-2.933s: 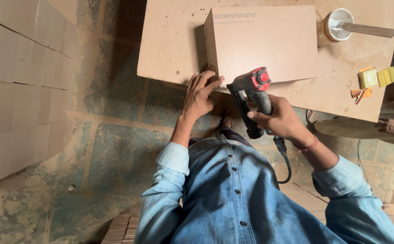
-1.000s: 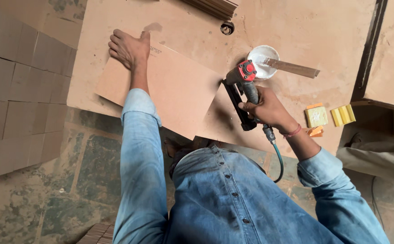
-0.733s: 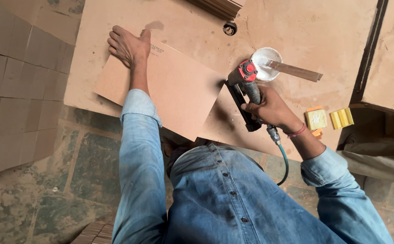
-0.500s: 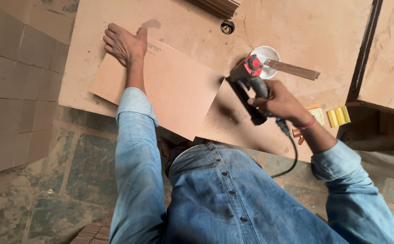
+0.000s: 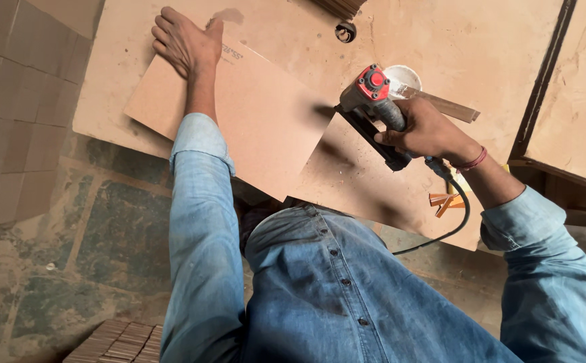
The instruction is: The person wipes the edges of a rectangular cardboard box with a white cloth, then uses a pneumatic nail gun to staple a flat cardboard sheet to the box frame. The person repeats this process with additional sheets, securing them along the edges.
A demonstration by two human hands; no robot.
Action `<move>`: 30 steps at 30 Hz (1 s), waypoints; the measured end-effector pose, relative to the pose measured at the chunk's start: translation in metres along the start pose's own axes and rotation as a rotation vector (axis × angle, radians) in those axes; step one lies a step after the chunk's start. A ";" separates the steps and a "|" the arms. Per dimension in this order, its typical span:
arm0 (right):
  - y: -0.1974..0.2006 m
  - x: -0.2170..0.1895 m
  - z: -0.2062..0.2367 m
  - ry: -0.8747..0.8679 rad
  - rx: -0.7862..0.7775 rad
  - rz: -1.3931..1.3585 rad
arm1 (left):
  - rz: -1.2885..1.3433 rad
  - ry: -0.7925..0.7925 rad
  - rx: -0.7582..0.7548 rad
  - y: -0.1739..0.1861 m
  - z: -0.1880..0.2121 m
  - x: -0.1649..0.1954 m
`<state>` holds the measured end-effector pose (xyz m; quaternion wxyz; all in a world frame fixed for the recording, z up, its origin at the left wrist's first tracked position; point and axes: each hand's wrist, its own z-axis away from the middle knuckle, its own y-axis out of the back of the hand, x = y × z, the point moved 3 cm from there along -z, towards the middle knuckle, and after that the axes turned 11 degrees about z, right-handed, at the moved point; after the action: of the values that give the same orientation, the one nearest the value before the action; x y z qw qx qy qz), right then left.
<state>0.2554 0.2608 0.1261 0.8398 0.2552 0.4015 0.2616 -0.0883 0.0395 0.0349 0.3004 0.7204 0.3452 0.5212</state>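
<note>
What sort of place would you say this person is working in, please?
Probably a carpentry workshop: the right hand grips a corded nail gun, the left hand presses a board panel on a dusty board worktop.

We see bare board (image 5: 467, 60) beyond the white cup (image 5: 404, 75); the panel (image 5: 266, 121) (lying flat) fills the left.

A broad, dusty sheet of tan fibreboard (image 5: 441, 40) serves as the work surface, filling the frame from eleven to two o'clock. At three o'clock a dark wooden frame (image 5: 541, 101) runs beside a second tan panel (image 5: 582, 107). The worn, green-stained concrete floor (image 5: 104, 235) spreads toward eight o'clock. Pale square tiles (image 5: 10, 114) cover the nine o'clock side. Soft daylight falls evenly.
</note>
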 end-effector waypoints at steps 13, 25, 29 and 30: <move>-0.002 -0.002 -0.006 0.038 0.016 0.079 | 0.001 -0.028 0.011 -0.002 -0.003 -0.002; 0.002 -0.001 -0.004 0.041 0.048 0.108 | -0.001 0.031 -0.053 -0.007 -0.002 -0.003; 0.002 0.003 0.009 0.047 0.083 -0.042 | -0.060 -0.392 0.195 -0.007 0.022 0.007; 0.002 0.004 0.011 0.051 0.099 -0.079 | 0.136 -0.438 -0.038 -0.017 0.038 0.007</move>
<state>0.2660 0.2627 0.1313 0.8254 0.2734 0.4450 0.2143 -0.0536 0.0519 0.0145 0.3456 0.8323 0.2124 0.3778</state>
